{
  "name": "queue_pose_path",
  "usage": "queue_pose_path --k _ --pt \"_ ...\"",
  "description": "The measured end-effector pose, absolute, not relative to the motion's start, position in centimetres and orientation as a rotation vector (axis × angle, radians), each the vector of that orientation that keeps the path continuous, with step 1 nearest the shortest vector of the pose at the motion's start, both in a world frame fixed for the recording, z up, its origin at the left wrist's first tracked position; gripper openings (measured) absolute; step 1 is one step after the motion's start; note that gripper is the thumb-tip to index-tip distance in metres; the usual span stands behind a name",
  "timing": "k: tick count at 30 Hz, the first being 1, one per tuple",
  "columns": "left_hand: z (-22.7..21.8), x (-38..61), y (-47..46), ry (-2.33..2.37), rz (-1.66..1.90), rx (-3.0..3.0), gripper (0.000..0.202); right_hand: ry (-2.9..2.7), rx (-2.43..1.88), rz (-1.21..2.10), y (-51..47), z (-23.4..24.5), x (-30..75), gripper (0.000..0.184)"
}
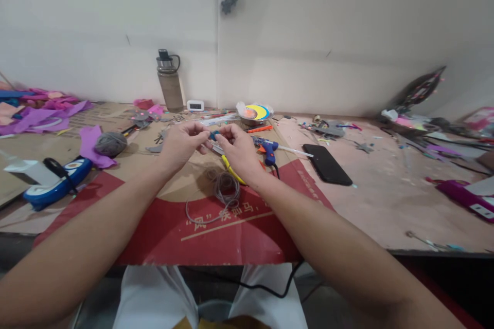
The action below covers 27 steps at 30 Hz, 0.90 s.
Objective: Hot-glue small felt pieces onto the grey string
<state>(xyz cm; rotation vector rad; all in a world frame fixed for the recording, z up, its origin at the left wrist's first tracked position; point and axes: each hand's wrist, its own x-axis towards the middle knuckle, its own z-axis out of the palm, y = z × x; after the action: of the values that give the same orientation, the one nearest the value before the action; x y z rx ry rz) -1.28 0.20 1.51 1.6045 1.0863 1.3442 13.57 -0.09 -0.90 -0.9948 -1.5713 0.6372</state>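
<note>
I am sitting at a cluttered craft table (386, 205) and reaching both bare arms forward over a red cardboard sheet (216, 236). My left hand (181, 141) and my right hand (239, 149) are meeting just above the sheet, fingertips curled inward, and both are pinching a small blue piece (214, 135) between them; it is being held in the air, not resting on anything. Just below my right hand a loose coil of grey yarn (226, 187) is lying on the sheet, with one strand trailing toward me. I cannot tell whether its other end is running up to my fingers. Judging from this, the handwork seems to be at an early stage: the piece is showing bare blue, and most of the yarn is lying unused in the coil. A yellow-handled tool (231, 169) is lying partly under my right wrist, and a blue glue gun (268, 146) is resting just to its right, with a black phone (327, 164) beyond it. A grey yarn ball (110, 143) is sitting to my left near purple felt scraps (38, 115), and a water bottle (170, 82) is standing against the back wall.
</note>
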Motion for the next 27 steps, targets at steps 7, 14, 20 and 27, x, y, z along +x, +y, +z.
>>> queue_pose_path --k 7,14,20,27 --pt "1.4 -1.8 1.2 1.138 1.474 1.489 0.009 -1.652 -1.025 0.577 -0.4 -0.9 13.8 0.012" --pt "1.5 -2.5 1.7 1.114 1.540 1.245 0.013 -1.815 -1.032 0.581 -0.4 -1.3 13.8 0.016" --pt "1.7 -3.0 2.5 1.004 1.552 1.029 0.008 -2.057 -0.936 0.408 -1.4 -1.6 13.2 0.018" --pt "2.2 -3.5 2.8 0.959 1.709 1.023 0.008 -2.116 -0.916 0.339 -1.3 0.7 14.2 0.029"
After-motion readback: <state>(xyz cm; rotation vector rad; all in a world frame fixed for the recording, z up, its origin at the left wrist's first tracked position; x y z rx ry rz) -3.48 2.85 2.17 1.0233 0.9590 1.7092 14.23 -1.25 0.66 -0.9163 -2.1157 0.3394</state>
